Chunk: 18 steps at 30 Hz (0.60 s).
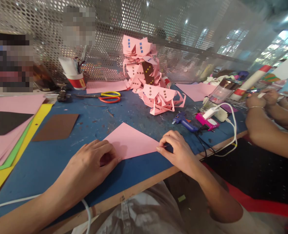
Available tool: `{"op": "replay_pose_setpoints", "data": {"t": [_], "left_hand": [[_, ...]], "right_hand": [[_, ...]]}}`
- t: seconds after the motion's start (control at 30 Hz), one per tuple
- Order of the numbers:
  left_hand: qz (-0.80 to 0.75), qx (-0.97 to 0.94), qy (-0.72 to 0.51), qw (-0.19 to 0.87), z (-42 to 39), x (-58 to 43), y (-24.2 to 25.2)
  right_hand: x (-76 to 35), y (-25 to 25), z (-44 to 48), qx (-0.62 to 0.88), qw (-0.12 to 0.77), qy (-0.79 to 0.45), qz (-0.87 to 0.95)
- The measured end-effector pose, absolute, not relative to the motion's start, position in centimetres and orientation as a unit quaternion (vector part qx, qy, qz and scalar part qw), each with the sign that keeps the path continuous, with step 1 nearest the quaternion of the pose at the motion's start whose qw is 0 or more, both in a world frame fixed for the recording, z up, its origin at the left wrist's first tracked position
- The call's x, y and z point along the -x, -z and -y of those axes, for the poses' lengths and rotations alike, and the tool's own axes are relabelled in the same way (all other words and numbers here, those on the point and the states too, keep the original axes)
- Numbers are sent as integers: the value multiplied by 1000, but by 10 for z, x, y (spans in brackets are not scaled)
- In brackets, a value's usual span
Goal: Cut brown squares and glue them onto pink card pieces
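A pink sheet of paper (131,142), which looks folded into a triangle, lies on the blue table top in front of me. My left hand (97,159) covers its left corner, fingers curled over and thumb tip at the lower edge. At the right corner, my right hand (174,146) pinches the paper between thumb and fingertips. Beyond the sheet stands a stack of folded pink paper pieces (140,70) with small blue, brown and yellow squares. A blue glue gun (186,123) lies just past my right hand.
Scissors (109,97) with yellow and red handles lie behind the sheet. Brown paper (57,127) and stacked coloured sheets (14,100) are at the left. A pink power adapter (207,122) with white cables sits at the right, near another person's arm (268,126). A perforated metal screen (104,39) closes the back.
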<state>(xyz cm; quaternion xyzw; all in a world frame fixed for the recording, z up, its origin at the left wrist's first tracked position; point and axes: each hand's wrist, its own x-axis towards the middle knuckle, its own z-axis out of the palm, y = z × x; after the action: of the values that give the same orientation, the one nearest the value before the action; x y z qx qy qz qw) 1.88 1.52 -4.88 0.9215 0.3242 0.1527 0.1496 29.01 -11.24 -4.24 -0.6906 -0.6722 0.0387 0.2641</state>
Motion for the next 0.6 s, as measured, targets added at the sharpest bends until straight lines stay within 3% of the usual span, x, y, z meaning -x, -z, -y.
{"op": "replay_pose_setpoints", "data": {"t": [0.6], "left_hand": [[-319, -924, -151, 150, -15, -19, 47]], "right_hand": [[-305, 42, 118, 660, 316, -95, 675]]}}
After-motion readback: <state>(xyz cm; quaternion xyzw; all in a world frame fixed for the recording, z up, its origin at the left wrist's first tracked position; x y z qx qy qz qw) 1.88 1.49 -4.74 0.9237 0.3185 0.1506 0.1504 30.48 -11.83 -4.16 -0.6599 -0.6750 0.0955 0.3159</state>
